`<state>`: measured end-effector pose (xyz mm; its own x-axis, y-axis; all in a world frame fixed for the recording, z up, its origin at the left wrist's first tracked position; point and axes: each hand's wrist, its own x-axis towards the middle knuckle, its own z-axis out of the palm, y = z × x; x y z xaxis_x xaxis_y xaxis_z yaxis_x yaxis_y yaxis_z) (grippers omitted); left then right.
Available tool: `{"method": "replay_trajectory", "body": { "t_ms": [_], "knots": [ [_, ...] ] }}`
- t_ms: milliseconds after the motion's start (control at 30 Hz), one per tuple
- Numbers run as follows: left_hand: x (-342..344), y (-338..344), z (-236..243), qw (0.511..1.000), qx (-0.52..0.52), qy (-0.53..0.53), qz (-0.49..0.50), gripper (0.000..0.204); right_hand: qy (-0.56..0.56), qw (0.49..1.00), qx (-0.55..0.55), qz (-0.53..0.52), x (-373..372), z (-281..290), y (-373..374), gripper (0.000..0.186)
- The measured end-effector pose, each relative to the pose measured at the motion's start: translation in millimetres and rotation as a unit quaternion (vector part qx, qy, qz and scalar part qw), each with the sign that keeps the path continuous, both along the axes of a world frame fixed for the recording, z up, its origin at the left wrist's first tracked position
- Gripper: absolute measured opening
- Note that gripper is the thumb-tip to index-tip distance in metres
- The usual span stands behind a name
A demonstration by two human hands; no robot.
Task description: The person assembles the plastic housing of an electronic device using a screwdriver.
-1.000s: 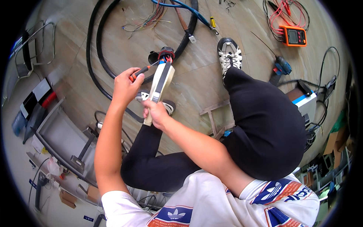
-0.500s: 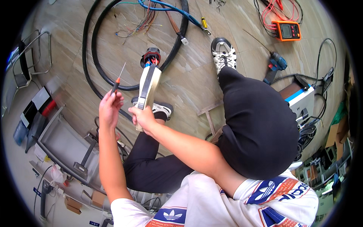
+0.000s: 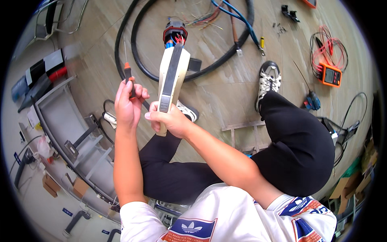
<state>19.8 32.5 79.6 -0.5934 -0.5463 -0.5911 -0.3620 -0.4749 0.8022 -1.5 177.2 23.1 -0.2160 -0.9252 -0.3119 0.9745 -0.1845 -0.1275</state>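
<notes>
In my left hand (image 3: 128,105) is a screwdriver (image 3: 128,72) with an orange and black handle, its thin shaft pointing up and away from me. My right hand (image 3: 171,120) is wrapped round the lower grip of a cream and black charging gun (image 3: 164,74). At the gun's far end sits a round black connector head (image 3: 175,31) with a red ring. Red and blue wires (image 3: 179,39) show between that head and the housing. The screwdriver is left of the gun and apart from it.
A thick black cable (image 3: 135,52) loops across the floor ahead, with blue leads (image 3: 246,24) and thin coloured wires. Farther right lie a yellow-handled screwdriver (image 3: 262,42), small screws (image 3: 280,29), an orange multimeter (image 3: 332,75) and a blue drill (image 3: 312,101). A metal frame (image 3: 246,128) stands between my legs.
My view has shifted, so the floor things appear farther right. The gun and screwdriver now appear larger, and the screwdriver's shaft points more to the left. Both hands keep their holds.
</notes>
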Motion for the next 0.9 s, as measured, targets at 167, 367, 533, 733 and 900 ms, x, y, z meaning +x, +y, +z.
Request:
{"method": "replay_trajectory", "body": {
  "t_ms": [167,367,533,733,900],
  "knots": [
    [13,4,46,0.998,0.004,0.054,0.03,0.025,0.022,0.987,-0.156,0.042,-13,41,-4,0.024],
    [23,25,73,0.997,0.032,0.066,0.019,0.029,0.08,0.974,-0.203,0.056,-19,74,3,0.029],
    [21,43,90,0.996,-0.094,-0.011,0.002,0.04,0.167,0.961,-0.222,0.014,-11,90,0,0.031],
    [34,36,83,0.995,-0.096,0.038,0.012,0.039,0.204,0.936,-0.281,0.062,-11,102,0,0.029],
    [37,41,86,0.995,-0.058,0.078,-0.003,0.037,0.24,0.904,-0.344,0.082,-6,102,1,0.027]
  ]
}}
